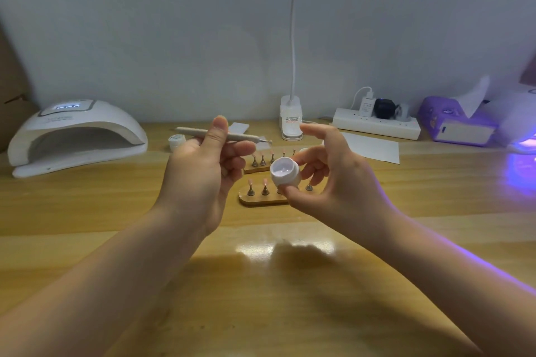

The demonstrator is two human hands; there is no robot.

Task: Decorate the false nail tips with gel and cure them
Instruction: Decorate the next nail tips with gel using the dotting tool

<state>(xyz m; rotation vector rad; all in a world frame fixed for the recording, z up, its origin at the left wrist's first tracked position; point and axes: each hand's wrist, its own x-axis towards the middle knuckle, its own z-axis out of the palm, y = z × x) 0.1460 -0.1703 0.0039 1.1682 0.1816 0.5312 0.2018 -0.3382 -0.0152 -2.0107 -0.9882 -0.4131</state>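
Right hand (327, 180) pinches a small open white gel pot (285, 173) between thumb and fingers, above the near nail stand (261, 200). Left hand (203, 171) grips a dotting tool (223, 135), tip pointing right. Pink tips sit on both stands on the counter (87, 211); the curing lamp (75, 136) stands far left.
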